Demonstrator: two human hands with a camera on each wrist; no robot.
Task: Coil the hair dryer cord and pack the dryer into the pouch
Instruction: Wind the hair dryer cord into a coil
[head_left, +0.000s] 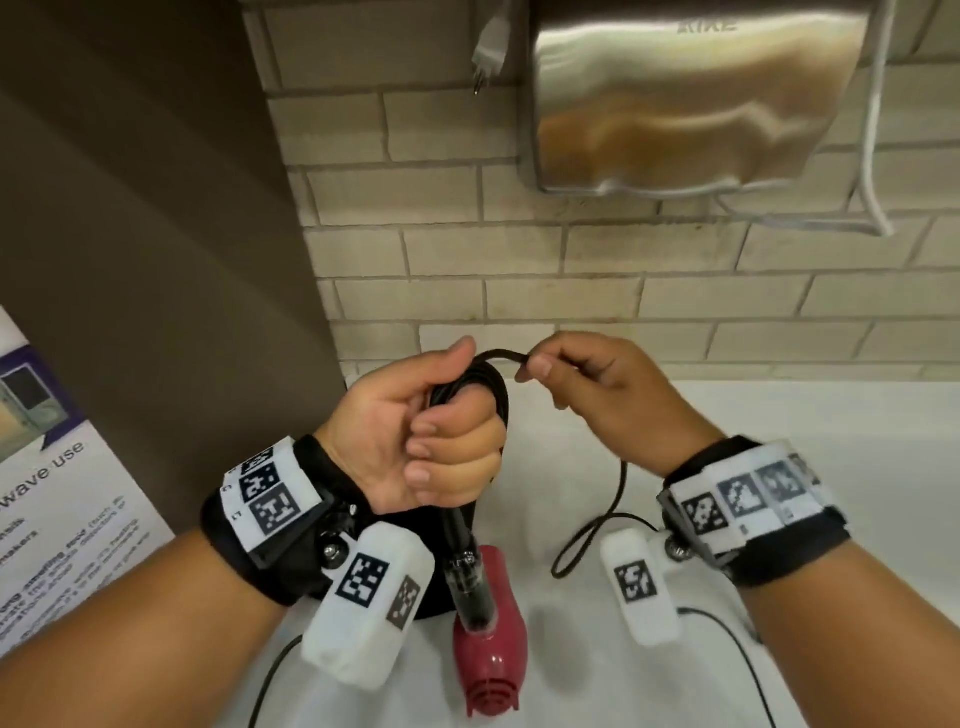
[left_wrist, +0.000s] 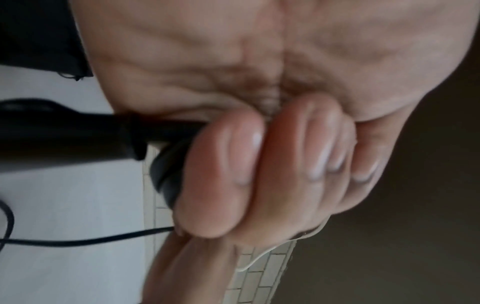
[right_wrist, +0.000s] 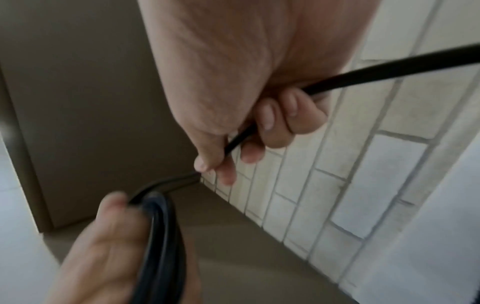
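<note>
1. Above the white counter (head_left: 779, 467), the thin black dryer cord (head_left: 493, 384) loops in the left hand (head_left: 415, 441), fist closed round the coils.
2. The dark-red plastic hair dryer (head_left: 488, 639) dangles below.
3. Right hand (head_left: 597, 384) pinches the free cord; feed even, untwisted loops. No pouch is clearly visible.

White counter (head_left: 779, 467) (against tiled wall) bears loose black cord (head_left: 582, 545).

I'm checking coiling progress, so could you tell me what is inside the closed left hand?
The left hand grips several loops of black cord above the red hair dryer. Its fingers hide the loop count.
</note>
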